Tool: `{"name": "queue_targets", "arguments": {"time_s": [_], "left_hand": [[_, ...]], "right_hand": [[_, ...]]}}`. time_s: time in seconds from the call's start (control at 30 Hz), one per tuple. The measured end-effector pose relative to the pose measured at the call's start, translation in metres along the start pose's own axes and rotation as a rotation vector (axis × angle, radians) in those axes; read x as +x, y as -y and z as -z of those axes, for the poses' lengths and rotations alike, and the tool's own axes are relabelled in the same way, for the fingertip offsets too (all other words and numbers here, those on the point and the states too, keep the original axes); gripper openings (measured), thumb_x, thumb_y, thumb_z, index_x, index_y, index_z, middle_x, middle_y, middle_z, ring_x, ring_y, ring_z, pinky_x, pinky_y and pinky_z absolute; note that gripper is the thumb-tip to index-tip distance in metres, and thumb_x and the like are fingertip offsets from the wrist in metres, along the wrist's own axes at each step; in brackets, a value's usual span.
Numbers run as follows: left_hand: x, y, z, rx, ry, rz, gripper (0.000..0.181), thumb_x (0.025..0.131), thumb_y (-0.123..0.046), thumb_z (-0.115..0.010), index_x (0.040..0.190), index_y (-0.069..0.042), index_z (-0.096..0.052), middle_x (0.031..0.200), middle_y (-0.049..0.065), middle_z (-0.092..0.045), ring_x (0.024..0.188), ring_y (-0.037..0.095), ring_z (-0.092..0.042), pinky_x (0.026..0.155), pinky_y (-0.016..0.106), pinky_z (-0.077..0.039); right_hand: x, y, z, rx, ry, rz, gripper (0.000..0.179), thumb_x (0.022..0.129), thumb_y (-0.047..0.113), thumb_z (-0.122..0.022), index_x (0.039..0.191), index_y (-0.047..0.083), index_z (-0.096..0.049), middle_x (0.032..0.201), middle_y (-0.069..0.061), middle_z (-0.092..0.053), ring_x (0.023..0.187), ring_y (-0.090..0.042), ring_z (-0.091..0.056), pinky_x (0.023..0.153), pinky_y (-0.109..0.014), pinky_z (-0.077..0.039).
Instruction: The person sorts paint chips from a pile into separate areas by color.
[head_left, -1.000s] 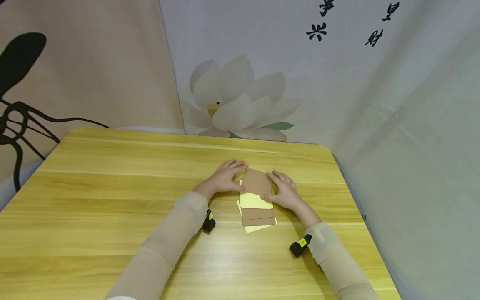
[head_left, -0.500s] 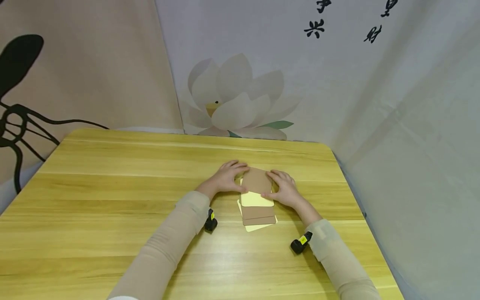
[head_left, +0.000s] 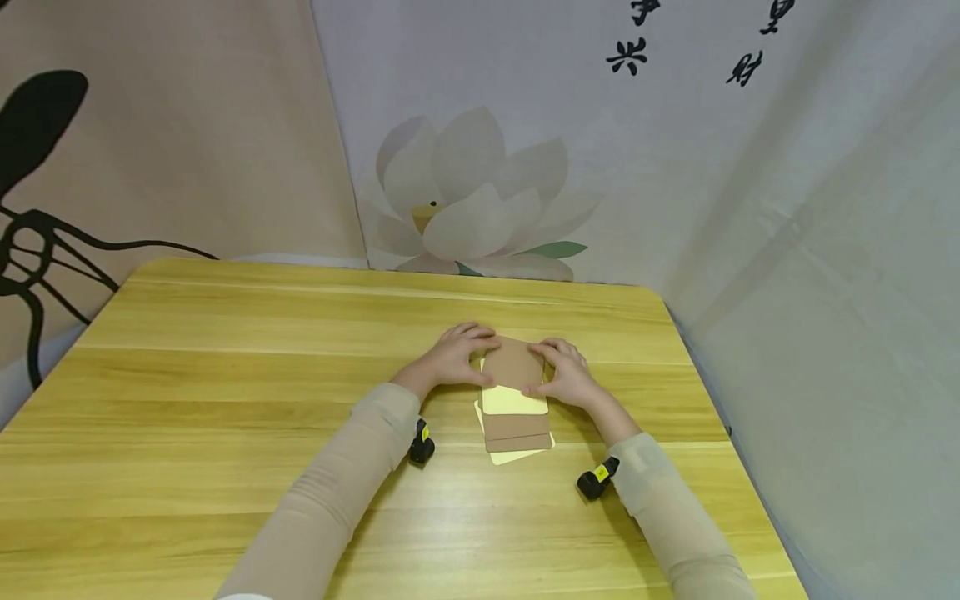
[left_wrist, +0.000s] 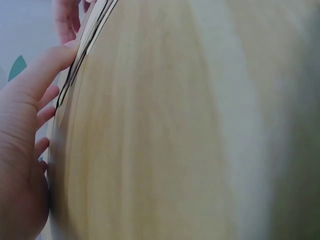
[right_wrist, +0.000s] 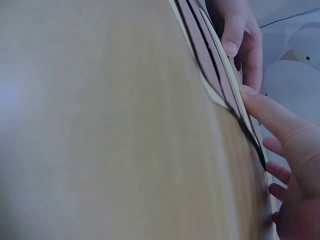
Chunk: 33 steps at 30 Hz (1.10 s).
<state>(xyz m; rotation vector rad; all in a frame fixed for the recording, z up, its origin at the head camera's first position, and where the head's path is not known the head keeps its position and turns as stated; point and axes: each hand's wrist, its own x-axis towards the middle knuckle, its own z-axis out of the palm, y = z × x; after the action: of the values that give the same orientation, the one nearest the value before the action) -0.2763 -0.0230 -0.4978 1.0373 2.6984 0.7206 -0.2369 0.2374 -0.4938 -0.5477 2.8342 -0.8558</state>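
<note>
Several rounded-corner cards lie overlapped in a column on the wooden table. The topmost is a brown card (head_left: 514, 363) at the far end, above a pale yellow card (head_left: 514, 401), more brown cards (head_left: 517, 431) and another pale yellow one whose edge (head_left: 517, 457) shows at the near end. My left hand (head_left: 453, 354) holds the top brown card's left side, its thumb at the near corner and forefinger at the far one. Opposite it, my right hand (head_left: 567, 373) holds the right side likewise. In the right wrist view, the right thumb (right_wrist: 260, 106) rests at the stack's edge.
The wooden table (head_left: 247, 358) has a far edge close beyond the hands. Behind it hangs a cloth backdrop (head_left: 615, 183) with a printed lotus and black characters. A black wrist camera (head_left: 422, 446) is worn at the left cuff, another (head_left: 597, 481) at the right.
The hands stay at the top brown card's sides almost unmoved. The right forefinger has shifted slightly inward along the far corner. The head view has tilted a little.
</note>
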Motion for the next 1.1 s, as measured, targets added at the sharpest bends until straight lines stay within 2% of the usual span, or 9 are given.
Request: {"name": "queue_targets", "arguments": {"time_s": [0.27, 0.5, 0.77, 0.93, 1.1], "left_hand": [[0.0007, -0.0019, 0.0002, -0.029, 0.019, 0.020, 0.078, 0.078, -0.052, -0.073, 0.144, -0.019, -0.047, 0.154, 0.001, -0.028, 0.143, 0.030, -0.011, 0.112, 0.052, -0.008], [0.0021, -0.0016, 0.0000, -0.047, 0.025, 0.023, 0.079, 0.077, -0.050, -0.075, 0.143, -0.019, -0.047, 0.154, 0.001, -0.030, 0.143, 0.029, -0.011, 0.112, 0.052, -0.008], [0.0040, -0.0014, -0.0007, -0.057, 0.010, 0.014, 0.079, 0.075, -0.048, -0.078, 0.142, -0.018, -0.048, 0.150, 0.002, -0.034, 0.141, 0.028, -0.016, 0.112, 0.051, -0.010], [0.0046, -0.0013, -0.0018, -0.059, -0.011, 0.013, 0.080, 0.073, -0.049, -0.078, 0.141, -0.018, -0.050, 0.148, 0.002, -0.037, 0.140, 0.025, -0.020, 0.112, 0.048, -0.013], [0.0052, -0.0004, -0.0033, -0.061, -0.036, 0.000, 0.079, 0.073, -0.049, -0.078, 0.139, -0.016, -0.052, 0.145, 0.002, -0.040, 0.137, 0.024, -0.024, 0.111, 0.048, -0.016]], "right_hand": [[0.0029, 0.0015, 0.0036, 0.026, 0.029, -0.027, 0.083, 0.072, 0.043, -0.083, 0.141, 0.013, -0.048, 0.144, -0.016, -0.031, 0.134, -0.039, -0.019, 0.106, -0.059, -0.011], [0.0030, 0.0001, 0.0026, 0.032, 0.014, -0.023, 0.085, 0.069, 0.045, -0.084, 0.139, 0.014, -0.049, 0.142, -0.017, -0.031, 0.132, -0.039, -0.021, 0.104, -0.061, -0.015], [0.0023, 0.0003, 0.0025, 0.071, 0.000, -0.015, 0.087, 0.067, 0.044, -0.086, 0.140, 0.015, -0.048, 0.144, -0.017, -0.027, 0.134, -0.039, -0.018, 0.104, -0.062, -0.014], [0.0018, 0.0000, 0.0030, 0.061, 0.009, -0.011, 0.092, 0.067, 0.045, -0.085, 0.144, 0.016, -0.043, 0.147, -0.016, -0.027, 0.135, -0.039, -0.016, 0.105, -0.062, -0.013], [0.0004, 0.0023, 0.0037, 0.046, 0.020, 0.008, 0.092, 0.068, 0.045, -0.085, 0.145, 0.015, -0.043, 0.143, -0.015, -0.031, 0.133, -0.039, -0.020, 0.104, -0.061, -0.016]]}}
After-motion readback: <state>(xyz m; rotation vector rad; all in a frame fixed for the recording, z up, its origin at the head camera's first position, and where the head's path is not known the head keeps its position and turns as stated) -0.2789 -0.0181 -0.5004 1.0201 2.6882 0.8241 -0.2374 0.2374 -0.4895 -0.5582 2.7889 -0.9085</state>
